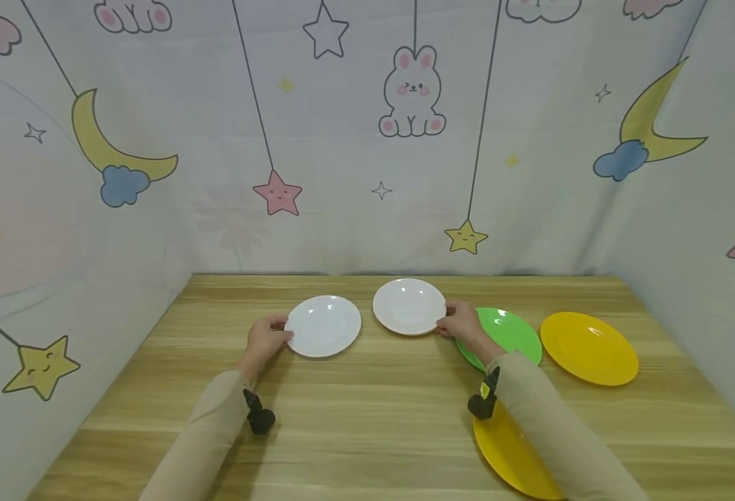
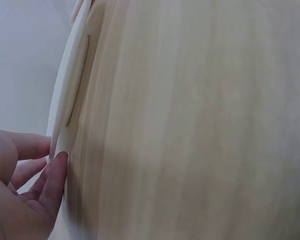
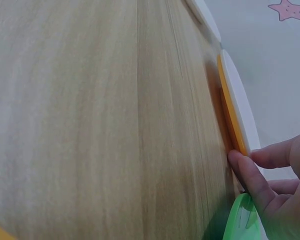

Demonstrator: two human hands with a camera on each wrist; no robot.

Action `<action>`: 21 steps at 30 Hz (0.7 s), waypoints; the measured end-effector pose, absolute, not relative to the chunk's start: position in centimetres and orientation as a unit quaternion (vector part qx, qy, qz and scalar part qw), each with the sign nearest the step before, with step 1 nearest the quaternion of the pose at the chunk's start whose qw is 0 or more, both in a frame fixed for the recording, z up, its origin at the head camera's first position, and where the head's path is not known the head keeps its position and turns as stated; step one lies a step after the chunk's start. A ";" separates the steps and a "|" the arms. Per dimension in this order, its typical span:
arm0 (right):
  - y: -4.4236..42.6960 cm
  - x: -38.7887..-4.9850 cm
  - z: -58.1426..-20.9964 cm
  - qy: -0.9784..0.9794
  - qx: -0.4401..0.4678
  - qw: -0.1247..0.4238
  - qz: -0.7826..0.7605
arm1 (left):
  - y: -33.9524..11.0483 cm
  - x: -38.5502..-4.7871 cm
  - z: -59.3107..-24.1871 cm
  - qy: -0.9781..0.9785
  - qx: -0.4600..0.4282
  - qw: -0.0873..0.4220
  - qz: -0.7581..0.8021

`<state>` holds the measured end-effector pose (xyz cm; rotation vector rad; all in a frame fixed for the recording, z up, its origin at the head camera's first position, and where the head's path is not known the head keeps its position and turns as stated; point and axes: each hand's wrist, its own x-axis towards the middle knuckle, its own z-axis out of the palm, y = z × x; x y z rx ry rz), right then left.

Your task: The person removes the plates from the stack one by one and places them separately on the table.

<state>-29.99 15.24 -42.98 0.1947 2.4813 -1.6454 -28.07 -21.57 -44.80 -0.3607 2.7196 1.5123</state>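
My left hand (image 1: 266,339) pinches the left edge of a round white plate (image 1: 323,325), thumb on one face and fingers on the other in the left wrist view. A second white plate (image 1: 408,306) lies to its right, farther back. At that plate's right edge my right hand (image 1: 463,325) grips the rim. In the right wrist view an orange layer (image 3: 232,112) shows directly under this white plate, between the thumb and fingers. Beneath my right wrist is a green plate (image 1: 510,334), partly covered. I cannot tell whether either gripped plate is lifted off the table.
A yellow plate (image 1: 589,348) lies at the right, beside the green one. Another yellow plate (image 1: 510,449) is nearer the front, partly hidden by my right sleeve. The wooden table (image 1: 355,424) meets a patterned cloth backdrop (image 1: 349,139) at the back and sides.
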 end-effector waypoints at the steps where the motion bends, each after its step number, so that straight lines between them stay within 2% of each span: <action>1: 15.3 -30.0 -43.0 0.830 0.064 0.079 -0.549 | -21.5 -28.0 -44.7 0.871 -0.114 0.004 0.478; 11: 15.3 -30.2 -43.2 0.829 0.067 0.075 -0.550 | -21.7 -28.3 -44.1 0.884 -0.094 -0.006 0.458; 21: 15.3 -30.1 -43.1 0.826 0.071 0.080 -0.553 | -20.2 -29.2 -41.7 0.882 -0.083 -0.011 0.464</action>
